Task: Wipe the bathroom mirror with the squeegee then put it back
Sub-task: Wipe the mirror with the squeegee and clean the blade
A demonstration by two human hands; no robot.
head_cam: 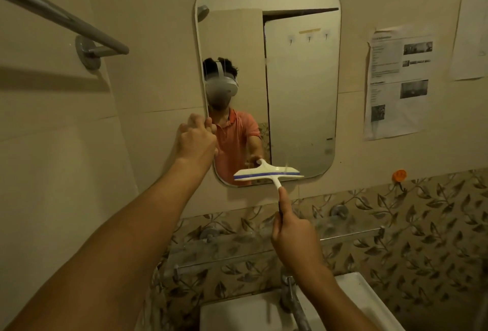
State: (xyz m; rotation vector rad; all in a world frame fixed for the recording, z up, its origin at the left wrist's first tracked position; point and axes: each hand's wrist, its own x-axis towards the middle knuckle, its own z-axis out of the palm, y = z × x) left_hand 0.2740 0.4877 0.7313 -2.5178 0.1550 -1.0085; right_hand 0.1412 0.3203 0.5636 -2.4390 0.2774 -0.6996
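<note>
both hands are at work, well apart. the left hand (196,140) curls round the left edge of the mirror (298,93), likely to steady the glass against the push. the right hand (293,233) is wrapped on the handle of the squeegee (268,173), forefinger laid along it, probably to press the blade flat. the blade lies nearly level across the mirror's lower part, close to its bottom rim, above the basin (237,312), which suggests a downward stroke near its end.

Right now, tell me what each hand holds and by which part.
The right hand grips the squeegee by the lower end of its handle. The left hand holds the mirror by its left edge.
</note>
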